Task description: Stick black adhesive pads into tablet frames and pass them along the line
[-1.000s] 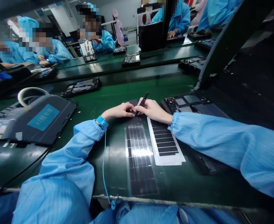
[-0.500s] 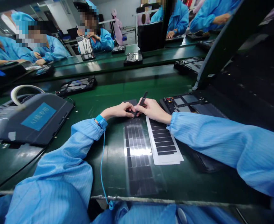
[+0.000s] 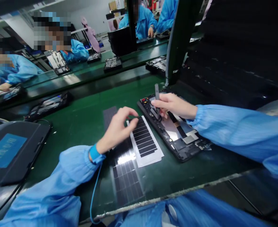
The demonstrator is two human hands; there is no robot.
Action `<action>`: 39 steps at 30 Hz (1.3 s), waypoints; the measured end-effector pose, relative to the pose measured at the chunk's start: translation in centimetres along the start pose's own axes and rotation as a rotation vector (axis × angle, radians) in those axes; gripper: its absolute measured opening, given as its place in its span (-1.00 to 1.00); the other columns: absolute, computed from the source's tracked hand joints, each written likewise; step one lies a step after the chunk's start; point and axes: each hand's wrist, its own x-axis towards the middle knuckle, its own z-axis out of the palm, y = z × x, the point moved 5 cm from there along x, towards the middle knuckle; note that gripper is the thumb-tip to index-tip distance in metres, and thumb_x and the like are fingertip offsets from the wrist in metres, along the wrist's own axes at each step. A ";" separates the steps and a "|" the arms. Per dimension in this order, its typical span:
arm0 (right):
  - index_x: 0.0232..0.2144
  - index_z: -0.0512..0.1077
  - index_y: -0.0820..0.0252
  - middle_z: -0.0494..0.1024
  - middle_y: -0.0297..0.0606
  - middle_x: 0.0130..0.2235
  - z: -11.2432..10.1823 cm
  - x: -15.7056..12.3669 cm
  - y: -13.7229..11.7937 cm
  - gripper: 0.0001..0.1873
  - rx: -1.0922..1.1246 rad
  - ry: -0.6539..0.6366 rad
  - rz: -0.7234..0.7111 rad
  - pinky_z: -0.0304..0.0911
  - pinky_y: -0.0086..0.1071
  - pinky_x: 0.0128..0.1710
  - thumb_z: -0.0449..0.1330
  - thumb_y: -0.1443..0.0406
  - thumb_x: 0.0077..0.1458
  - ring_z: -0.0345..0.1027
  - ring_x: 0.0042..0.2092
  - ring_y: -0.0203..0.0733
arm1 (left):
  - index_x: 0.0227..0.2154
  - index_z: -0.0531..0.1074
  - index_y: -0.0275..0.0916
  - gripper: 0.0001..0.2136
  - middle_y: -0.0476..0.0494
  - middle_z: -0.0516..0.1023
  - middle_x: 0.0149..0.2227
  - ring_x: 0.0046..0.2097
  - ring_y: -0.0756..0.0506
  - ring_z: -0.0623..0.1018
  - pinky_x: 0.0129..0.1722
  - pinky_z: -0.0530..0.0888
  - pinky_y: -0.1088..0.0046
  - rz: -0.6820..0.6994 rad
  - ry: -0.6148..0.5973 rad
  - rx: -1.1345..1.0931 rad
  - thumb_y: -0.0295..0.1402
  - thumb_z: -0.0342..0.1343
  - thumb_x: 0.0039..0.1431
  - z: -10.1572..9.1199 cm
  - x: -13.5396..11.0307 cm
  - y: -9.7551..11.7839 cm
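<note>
My right hand (image 3: pixel 174 105) grips dark tweezers (image 3: pixel 157 94) upright like a pen, their tip down at the upper part of an opened tablet (image 3: pixel 174 145) whose inner parts show. Whether the tip carries anything is too small to tell. My left hand (image 3: pixel 120 126) hovers with thumb and fingers curved apart, nothing visible between them. Below its fingertips lies a white sheet with black adhesive strips (image 3: pixel 145 138). A clear sheet with dark rectangles (image 3: pixel 126 179) lies nearer me, partly behind my left wrist. A dark grey pad (image 3: pixel 108 115) shows beyond my left hand.
At left stands a grey machine (image 3: pixel 13 151) with a blue label. Further opened tablets (image 3: pixel 50 104) lie along the raised line (image 3: pixel 89 80) across the bench. A dark upright post (image 3: pixel 174 47) rises behind the tablet. Co-workers in blue sit opposite.
My right hand has moved right with the tweezers, from the dark pad to the tablet. My left hand has come off the pad toward the strip sheet, its fingers now apart. The view has swung right.
</note>
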 end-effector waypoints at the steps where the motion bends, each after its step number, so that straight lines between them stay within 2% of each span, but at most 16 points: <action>1: -0.49 0.22 0.24 0.30 -0.43 -0.68 0.4 0.1 0.8 -0.77 0.009 -0.016 0.017 0.13 -0.56 -0.74 0.08 0.25 0.16 0.19 -0.68 -0.43 | -0.29 0.30 -0.27 -0.90 -0.16 0.43 -0.19 -0.14 -0.07 0.42 -0.13 0.36 0.38 0.091 -0.026 -0.002 -0.42 0.00 0.11 1.2 -0.3 1.2; 4: -0.47 0.20 0.24 0.31 -0.45 -0.70 1.1 0.7 1.9 -0.79 -0.022 0.009 0.025 0.09 -0.57 -0.77 0.04 0.26 0.19 0.16 -0.73 -0.43 | -0.31 0.20 -0.25 -0.90 -0.26 0.37 -0.07 -0.02 -0.10 0.37 -0.06 0.34 0.32 0.210 -0.067 -0.009 -0.48 -0.01 0.10 3.8 -1.2 2.4; 8: -0.46 0.18 0.23 0.33 -0.44 -0.70 1.1 0.8 1.9 -0.79 -0.026 0.037 0.034 0.08 -0.58 -0.80 0.02 0.25 0.20 0.19 -0.74 -0.41 | -0.35 0.12 -0.22 -0.87 -0.29 0.33 -0.03 0.01 -0.12 0.34 -0.06 0.34 0.28 0.211 -0.121 -0.017 -0.51 -0.02 0.10 5.1 -1.8 1.5; 14: -0.43 0.18 0.23 0.33 -0.45 -0.71 1.0 1.0 1.8 -0.82 -0.002 -0.020 0.041 0.13 -0.56 -0.80 0.00 0.28 0.21 0.21 -0.75 -0.37 | -0.37 0.10 -0.21 -0.86 -0.28 0.32 -0.01 -0.03 -0.11 0.34 -0.08 0.34 0.28 0.238 -0.182 -0.003 -0.52 -0.04 0.11 5.2 -1.9 1.7; 26: -0.47 0.16 0.21 0.33 -0.44 -0.71 1.0 1.1 1.7 -0.80 0.000 -0.025 0.042 0.09 -0.58 -0.81 0.01 0.28 0.20 0.21 -0.75 -0.38 | -0.40 0.14 -0.22 -0.87 -0.26 0.39 0.01 -0.02 -0.11 0.31 -0.05 0.36 0.22 0.280 -0.250 0.002 -0.58 -0.10 0.11 5.5 -1.9 2.2; 30: -0.46 0.18 0.20 0.32 -0.46 -0.72 1.0 0.9 1.3 -0.81 -0.058 0.004 0.000 0.08 -0.57 -0.82 0.04 0.27 0.18 0.20 -0.76 -0.38 | -0.42 0.18 -0.22 -0.87 -0.24 0.40 0.02 -0.05 -0.12 0.33 -0.09 0.40 0.22 0.286 -0.296 0.012 -0.59 -0.13 0.11 5.6 -1.9 2.4; 34: -0.43 0.17 0.20 0.33 -0.47 -0.71 1.1 0.7 1.0 -0.84 -0.099 0.040 -0.062 0.07 -0.58 -0.83 0.01 0.28 0.19 0.20 -0.77 -0.40 | -0.37 0.20 -0.24 -0.88 -0.30 0.35 0.07 -0.01 -0.15 0.32 -0.03 0.37 0.16 0.321 -0.281 0.129 -0.58 -0.14 0.11 5.6 -1.9 2.5; 39: -0.38 0.15 0.20 0.34 -0.48 -0.70 1.1 0.7 1.2 -0.88 -0.034 0.041 -0.056 0.04 -0.60 -0.83 -0.01 0.28 0.21 0.18 -0.78 -0.41 | -0.34 0.21 -0.29 -0.90 -0.38 0.27 0.12 0.04 -0.20 0.31 0.01 0.36 0.16 0.337 -0.282 0.343 -0.57 -0.13 0.09 6.2 -1.7 2.8</action>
